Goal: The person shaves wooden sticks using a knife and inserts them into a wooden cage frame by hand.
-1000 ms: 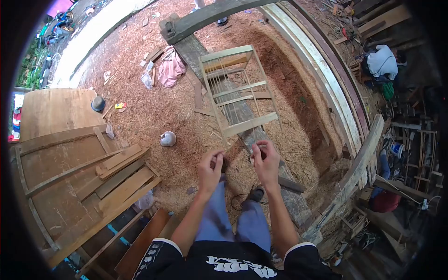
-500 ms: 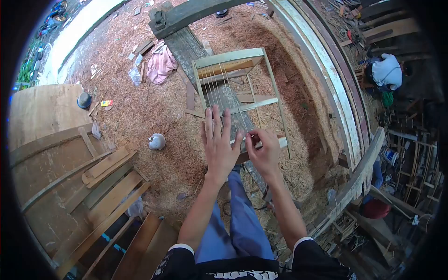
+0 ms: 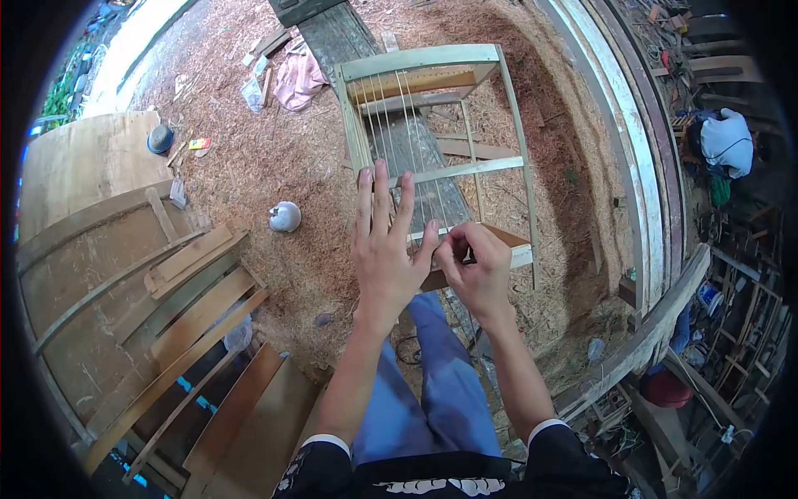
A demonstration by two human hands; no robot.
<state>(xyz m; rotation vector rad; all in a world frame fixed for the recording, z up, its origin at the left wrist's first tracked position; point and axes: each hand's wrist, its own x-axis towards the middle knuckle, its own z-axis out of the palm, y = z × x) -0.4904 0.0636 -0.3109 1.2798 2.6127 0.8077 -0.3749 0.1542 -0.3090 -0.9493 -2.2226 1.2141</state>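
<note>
A light wooden frame (image 3: 420,59) with crossbars lies over a weathered plank (image 3: 332,37) in front of me. Several thin pale strips (image 3: 384,125) run lengthwise across its left side. My left hand (image 3: 385,262) is open, fingers stretched out over the strips at the near left part of the frame. Close to its thumb, my right hand (image 3: 480,268) pinches thumb and forefinger together at the near crossbar. Whatever sits between those fingertips is too small to make out, though the end of one strip reaches toward them.
Wood shavings cover the ground. A white round object (image 3: 284,217), a pink cloth (image 3: 299,79) and a bowl (image 3: 160,139) lie to the left. Loose boards (image 3: 204,303) fill the lower left. A long white-edged beam (image 3: 628,158) runs along the right, with a person (image 3: 726,143) beyond it.
The view has shifted, so the frame sits slightly higher and further right. My left hand stays spread over the strips, and my right hand keeps its pinch near the crossbar.
</note>
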